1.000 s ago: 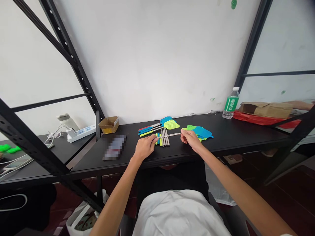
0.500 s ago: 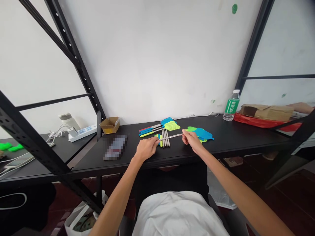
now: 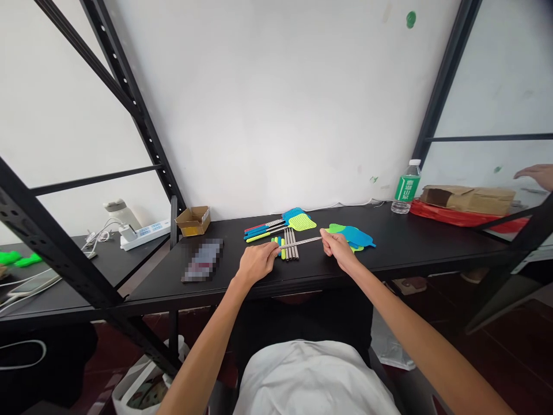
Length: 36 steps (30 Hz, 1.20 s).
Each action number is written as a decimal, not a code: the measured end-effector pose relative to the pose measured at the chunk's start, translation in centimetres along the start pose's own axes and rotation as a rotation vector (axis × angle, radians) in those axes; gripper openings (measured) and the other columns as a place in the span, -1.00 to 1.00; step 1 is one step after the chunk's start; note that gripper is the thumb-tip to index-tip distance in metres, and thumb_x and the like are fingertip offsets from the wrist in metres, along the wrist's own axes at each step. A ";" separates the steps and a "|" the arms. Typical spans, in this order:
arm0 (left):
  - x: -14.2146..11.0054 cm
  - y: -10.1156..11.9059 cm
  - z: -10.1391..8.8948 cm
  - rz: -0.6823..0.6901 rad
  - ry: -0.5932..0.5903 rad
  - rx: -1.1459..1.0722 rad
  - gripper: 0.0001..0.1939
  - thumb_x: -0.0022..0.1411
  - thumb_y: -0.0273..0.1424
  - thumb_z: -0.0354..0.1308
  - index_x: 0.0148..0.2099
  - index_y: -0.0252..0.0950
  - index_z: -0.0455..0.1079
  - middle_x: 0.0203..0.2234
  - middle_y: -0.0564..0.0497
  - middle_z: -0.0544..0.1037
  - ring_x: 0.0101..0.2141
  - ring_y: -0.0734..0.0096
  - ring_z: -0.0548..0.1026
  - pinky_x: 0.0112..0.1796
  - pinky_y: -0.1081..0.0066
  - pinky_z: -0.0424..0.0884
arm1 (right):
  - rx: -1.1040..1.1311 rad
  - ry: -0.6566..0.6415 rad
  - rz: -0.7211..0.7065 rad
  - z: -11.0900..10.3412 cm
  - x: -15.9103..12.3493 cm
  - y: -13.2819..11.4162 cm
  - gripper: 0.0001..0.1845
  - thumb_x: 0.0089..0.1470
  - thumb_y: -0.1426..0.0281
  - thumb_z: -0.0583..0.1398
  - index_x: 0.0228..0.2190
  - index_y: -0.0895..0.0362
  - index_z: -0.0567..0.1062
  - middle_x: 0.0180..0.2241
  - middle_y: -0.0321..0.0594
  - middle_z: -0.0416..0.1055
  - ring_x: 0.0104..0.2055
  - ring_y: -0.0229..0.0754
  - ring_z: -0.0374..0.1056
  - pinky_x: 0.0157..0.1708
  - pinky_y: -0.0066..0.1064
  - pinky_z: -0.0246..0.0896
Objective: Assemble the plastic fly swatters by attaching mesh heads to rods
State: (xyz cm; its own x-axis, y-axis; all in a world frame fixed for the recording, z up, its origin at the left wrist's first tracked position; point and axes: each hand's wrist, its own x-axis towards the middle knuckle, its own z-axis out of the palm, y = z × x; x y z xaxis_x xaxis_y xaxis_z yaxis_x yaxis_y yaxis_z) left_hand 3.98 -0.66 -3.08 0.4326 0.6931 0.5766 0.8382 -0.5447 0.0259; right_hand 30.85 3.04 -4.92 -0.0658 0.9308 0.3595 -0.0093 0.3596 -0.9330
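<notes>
A thin silvery metal rod (image 3: 301, 242) stretches between my two hands above the black table. My left hand (image 3: 259, 259) is closed around its left end, and my right hand (image 3: 336, 246) pinches the right end. Beneath the rod lie several grey metal tubes (image 3: 292, 252) side by side, next to short green, blue and yellow handles (image 3: 283, 249) partly covered by my left hand. Just beyond my right hand is a pile of blue and green fly swatter heads (image 3: 356, 235). Farther back rest several whole fly swatters (image 3: 263, 230), with yellow and blue mesh heads (image 3: 301, 221).
On the left stand a small open cardboard box (image 3: 193, 221) and a blurred phone-like object (image 3: 203, 259). A water bottle (image 3: 406, 187) stands at the back right, near a brown package (image 3: 473, 199) on red plastic. Another person's hand (image 3: 538, 174) shows at the right edge.
My hands and the rod stay almost in place, with only a slight shift. The other person's hand at the far right has risen off the brown package.
</notes>
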 end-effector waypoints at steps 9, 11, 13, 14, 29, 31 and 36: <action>-0.1 -0.1 -0.1 -0.001 0.022 -0.001 -0.64 0.46 -0.20 -0.17 -0.10 -0.19 0.43 -0.33 0.00 0.59 -0.37 0.34 0.52 -0.45 0.43 0.13 | 0.049 0.006 0.034 0.1 0.1 -0.2 -0.31 0.09 -0.08 0.19 -0.73 0.07 0.01 -0.72 -0.45 -0.15 -0.69 -0.38 -0.15 -0.67 -0.41 -0.24; -0.1 0.0 -0.1 -0.006 0.011 0.005 -0.63 0.46 -0.20 -0.18 -0.09 -0.19 0.43 -0.32 0.00 0.59 -0.37 0.34 0.52 -0.45 0.43 0.13 | 0.032 0.011 0.022 0.1 0.0 -0.2 -0.31 0.11 -0.07 0.18 -0.74 0.07 0.03 -0.74 -0.44 -0.12 -0.69 -0.38 -0.12 -0.67 -0.42 -0.20; -0.1 0.0 -0.1 -0.015 -0.003 0.011 -0.63 0.46 -0.20 -0.19 -0.10 -0.19 0.42 -0.33 0.00 0.59 -0.38 0.34 0.51 -0.46 0.42 0.11 | 0.008 0.015 0.018 0.1 0.0 -0.2 -0.34 0.14 -0.07 0.15 -0.74 0.08 0.11 -0.76 -0.41 -0.04 -0.69 -0.36 -0.06 -0.65 -0.42 -0.13; -0.1 0.0 -0.1 -0.020 -0.007 0.013 -0.63 0.46 -0.20 -0.19 -0.10 -0.19 0.42 -0.33 0.00 0.59 -0.38 0.34 0.51 -0.47 0.42 0.10 | 0.002 0.013 0.022 0.1 0.0 -0.1 -0.36 0.15 -0.07 0.14 -0.73 0.09 0.17 -0.77 -0.39 0.01 -0.69 -0.35 -0.03 -0.65 -0.43 -0.10; 0.0 -0.3 -0.1 -0.057 0.008 -0.034 -0.66 0.46 -0.22 -0.19 -0.11 -0.19 0.38 -0.37 0.05 0.57 -0.40 0.35 0.49 -0.45 0.43 0.11 | 0.091 0.006 0.015 0.0 -0.2 -0.1 -0.64 0.10 0.12 0.21 -0.54 0.12 0.39 -0.65 -0.33 0.27 -0.65 -0.33 0.11 -0.66 -0.46 -0.04; 0.0 -0.2 -0.1 -0.045 -0.004 -0.036 -0.65 0.46 -0.22 -0.20 -0.13 -0.19 0.38 -0.36 0.04 0.57 -0.39 0.34 0.49 -0.45 0.43 0.11 | 0.104 0.011 0.020 0.0 -0.3 0.0 -0.64 0.09 0.18 0.20 -0.60 0.11 0.33 -0.66 -0.34 0.23 -0.64 -0.32 0.09 -0.65 -0.45 -0.05; -0.1 -0.2 -0.3 -0.049 -0.019 -0.028 -0.64 0.46 -0.20 -0.20 -0.13 -0.20 0.39 -0.37 0.03 0.57 -0.38 0.32 0.50 -0.44 0.42 0.13 | 0.100 -0.028 0.018 -0.2 -0.2 0.0 -0.59 0.11 0.21 0.19 -0.65 0.09 0.22 -0.69 -0.36 0.14 -0.63 -0.32 0.03 -0.62 -0.43 -0.09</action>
State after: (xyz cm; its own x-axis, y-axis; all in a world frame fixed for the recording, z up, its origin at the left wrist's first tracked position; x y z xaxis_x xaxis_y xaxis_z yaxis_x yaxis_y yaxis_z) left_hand 3.68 -0.74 -2.87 0.3978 0.7280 0.5584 0.8489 -0.5229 0.0770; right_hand 31.03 2.87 -4.96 -0.0946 0.9344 0.3436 -0.1071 0.3336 -0.9366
